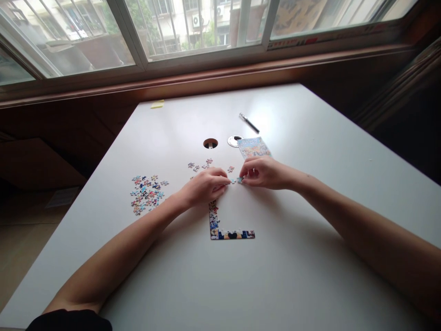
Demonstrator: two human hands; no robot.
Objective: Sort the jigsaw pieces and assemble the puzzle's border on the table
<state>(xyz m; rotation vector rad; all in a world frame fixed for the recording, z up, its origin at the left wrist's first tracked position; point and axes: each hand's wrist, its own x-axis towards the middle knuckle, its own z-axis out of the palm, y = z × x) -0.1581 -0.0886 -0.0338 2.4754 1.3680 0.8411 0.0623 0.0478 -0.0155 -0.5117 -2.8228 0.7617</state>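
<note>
My right hand (pixel 260 173) pinches a light-blue puzzle piece (pixel 240 180) between thumb and fingers, just above or on the table. Facing it, my left hand (pixel 208 185) has its fingers closed at another light-blue puzzle piece (pixel 232 181), with a small gap between the two pieces. Beneath the left hand, the joined puzzle border (pixel 214 220) runs down and turns right along its lower edge; the hand hides its upper part. One loose puzzle piece (pixel 230 169) lies just beyond the fingertips.
On the white table (pixel 296 266), a heap of loose puzzle pieces (pixel 147 195) lies left, with several more pieces (pixel 196 168) behind my left hand. A picture card (pixel 254 147), a pen (pixel 249 123), a cable hole (pixel 210 143), a round metal cover (pixel 234 140) and a yellow note (pixel 157 104) are farther back.
</note>
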